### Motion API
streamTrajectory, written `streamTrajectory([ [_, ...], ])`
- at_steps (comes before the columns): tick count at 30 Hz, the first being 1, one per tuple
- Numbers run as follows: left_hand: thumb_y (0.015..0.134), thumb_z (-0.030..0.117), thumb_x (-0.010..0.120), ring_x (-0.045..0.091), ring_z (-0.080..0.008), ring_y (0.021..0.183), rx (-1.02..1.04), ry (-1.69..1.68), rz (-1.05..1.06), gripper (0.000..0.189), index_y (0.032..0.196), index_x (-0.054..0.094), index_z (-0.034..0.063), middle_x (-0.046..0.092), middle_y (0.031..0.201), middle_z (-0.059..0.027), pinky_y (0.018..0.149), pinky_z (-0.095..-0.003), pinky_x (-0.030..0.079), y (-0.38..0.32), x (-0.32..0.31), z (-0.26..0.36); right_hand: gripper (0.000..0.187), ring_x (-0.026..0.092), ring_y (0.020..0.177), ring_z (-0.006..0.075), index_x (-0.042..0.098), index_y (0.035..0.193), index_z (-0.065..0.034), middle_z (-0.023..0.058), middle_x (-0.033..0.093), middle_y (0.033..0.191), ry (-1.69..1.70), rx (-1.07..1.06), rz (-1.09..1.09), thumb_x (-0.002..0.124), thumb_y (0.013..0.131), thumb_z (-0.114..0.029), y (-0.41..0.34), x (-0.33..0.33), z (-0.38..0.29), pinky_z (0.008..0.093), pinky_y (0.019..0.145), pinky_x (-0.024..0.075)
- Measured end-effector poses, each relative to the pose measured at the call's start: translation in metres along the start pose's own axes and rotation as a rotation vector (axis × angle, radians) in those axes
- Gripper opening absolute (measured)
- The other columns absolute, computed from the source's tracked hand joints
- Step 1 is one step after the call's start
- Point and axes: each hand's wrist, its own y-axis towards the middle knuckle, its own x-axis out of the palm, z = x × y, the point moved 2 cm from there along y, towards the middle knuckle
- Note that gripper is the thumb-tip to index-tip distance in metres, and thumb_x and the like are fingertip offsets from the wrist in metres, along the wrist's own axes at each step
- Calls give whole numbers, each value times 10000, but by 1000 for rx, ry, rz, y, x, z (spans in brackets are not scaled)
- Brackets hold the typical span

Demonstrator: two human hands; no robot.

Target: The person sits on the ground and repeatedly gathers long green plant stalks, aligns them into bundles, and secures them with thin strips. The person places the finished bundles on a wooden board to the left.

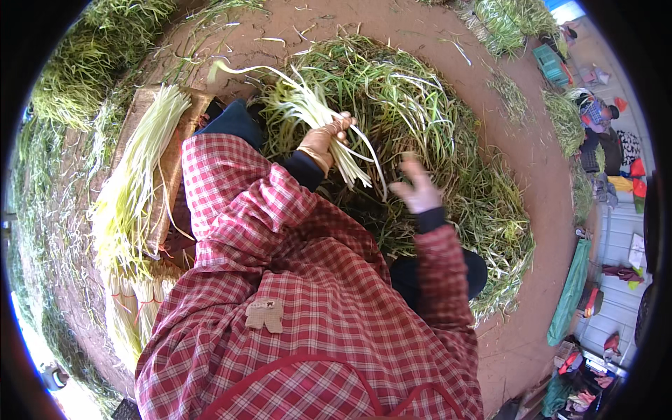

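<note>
My left hand [326, 137], which looks gloved, is closed around a bunch of long pale leafy stalks [310, 107]. Their white ends stick out below the fist, and one loose stalk curls down beside it. To the right, my right hand [420, 188] is blurred, with fingers spread and nothing visible in it. Both hands are over a large heap of green and straw-coloured leafy stalks [415, 100]. At my left, a thick row of pale yellow stalks [144, 173] lies along a brown board-like surface [176, 152].
Several bundles tied with red bands [131, 304] are at the lower left. More green heaps [100, 58] rise at the upper left and another heap [509, 26] at the upper right. Another person [598, 113] is at the far right, near a teal crate [550, 65]. Brown ground [546, 173] surrounds the heap.
</note>
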Motion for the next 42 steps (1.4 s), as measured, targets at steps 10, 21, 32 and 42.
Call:
streamTrajectory([
  [10,840,92,646,646,-201,831,124,146,-50,213,1013,623,-31,667,964,-119,718,-270,526,-16,-8,-28,263,636,674,242,671,946,-95,114,674,814,-75,121,94,567,878,-326,47,81,-15,345,634,507],
  [21,888,102,585,492,-108,554,-75,102,193,167,1027,617,17,654,858,-70,548,-240,438,-7,-16,-33,350,626,935,266,640,1051,-39,134,660,1031,-110,456,-23,666,795,-277,81,99,25,336,821,469],
  [32,803,23,658,530,-126,543,-96,319,178,122,864,674,-81,634,698,-73,530,-254,432,-18,-13,-44,42,542,682,92,628,860,3,8,628,786,953,430,190,643,822,-5,34,115,23,217,667,440],
  [42,819,14,650,597,-126,633,-141,340,-203,169,983,610,9,683,905,-135,562,-225,485,-11,0,-16,376,519,545,148,627,956,-25,57,638,776,1334,756,-304,625,855,-387,41,88,-14,298,494,434],
])
